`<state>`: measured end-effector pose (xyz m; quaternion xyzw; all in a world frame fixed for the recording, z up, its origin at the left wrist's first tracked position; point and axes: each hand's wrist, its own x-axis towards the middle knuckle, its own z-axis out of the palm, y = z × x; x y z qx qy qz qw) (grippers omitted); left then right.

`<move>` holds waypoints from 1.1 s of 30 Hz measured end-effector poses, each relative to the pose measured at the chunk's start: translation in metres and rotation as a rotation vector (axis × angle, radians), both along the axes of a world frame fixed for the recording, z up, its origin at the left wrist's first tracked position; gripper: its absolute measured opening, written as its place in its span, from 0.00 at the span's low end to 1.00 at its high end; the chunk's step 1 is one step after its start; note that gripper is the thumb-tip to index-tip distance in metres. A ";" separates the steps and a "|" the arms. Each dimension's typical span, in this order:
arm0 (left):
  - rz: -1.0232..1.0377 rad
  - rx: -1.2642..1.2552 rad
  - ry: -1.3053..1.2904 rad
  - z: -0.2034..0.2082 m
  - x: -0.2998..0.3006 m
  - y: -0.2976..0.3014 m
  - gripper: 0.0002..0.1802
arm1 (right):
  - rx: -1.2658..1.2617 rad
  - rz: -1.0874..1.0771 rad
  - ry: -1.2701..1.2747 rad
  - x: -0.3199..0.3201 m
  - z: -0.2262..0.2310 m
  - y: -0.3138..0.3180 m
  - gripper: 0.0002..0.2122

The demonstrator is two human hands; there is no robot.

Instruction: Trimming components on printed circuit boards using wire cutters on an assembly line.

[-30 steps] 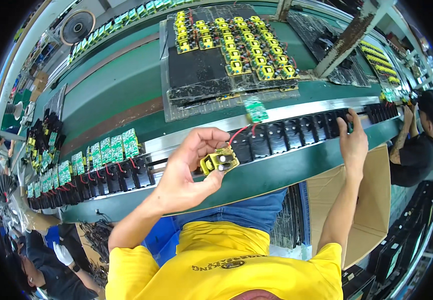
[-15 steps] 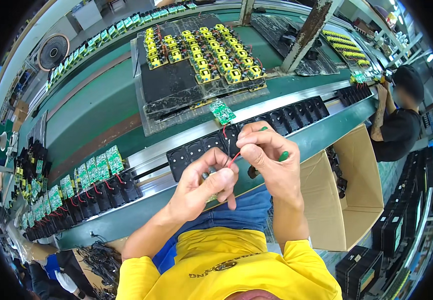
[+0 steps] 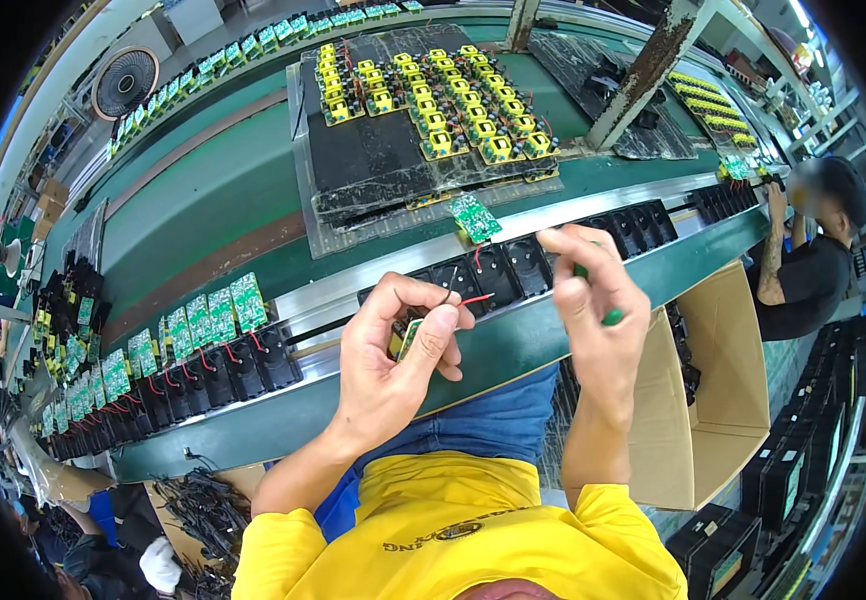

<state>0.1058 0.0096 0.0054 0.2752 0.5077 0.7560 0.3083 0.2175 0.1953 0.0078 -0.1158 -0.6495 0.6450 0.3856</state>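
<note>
My left hand is closed on a small circuit board, mostly hidden by the fingers. A red wire sticks out past its thumb and forefinger toward the right, its tip bare. My right hand, apart from the wire, has its lower fingers curled round a tool with green handles; its working end is hidden. The thumb and forefinger of that hand are parted. Beyond the hands, black plastic housings stand in a row, and a green circuit board with a red wire leans at one of them.
Boards with yellow transformers fill a black mat behind the rail. More housings with green boards line the left. An open cardboard box stands at the right, near a co-worker. A rusty post rises from the bench.
My right hand has let go of the red wire and drawn back to the right. My left hand keeps the board, now turned so its edge shows. The whole view has shifted slightly.
</note>
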 end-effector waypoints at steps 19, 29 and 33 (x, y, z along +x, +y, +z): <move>0.288 -0.053 0.453 -0.016 -0.001 0.005 0.05 | -0.003 0.169 0.104 -0.012 0.016 -0.013 0.24; 0.386 0.018 0.357 -0.038 0.013 0.015 0.09 | -0.620 0.439 0.768 -0.017 0.034 0.001 0.15; 0.393 0.071 0.340 -0.045 0.016 0.015 0.09 | -0.697 0.416 0.802 -0.022 0.022 0.000 0.19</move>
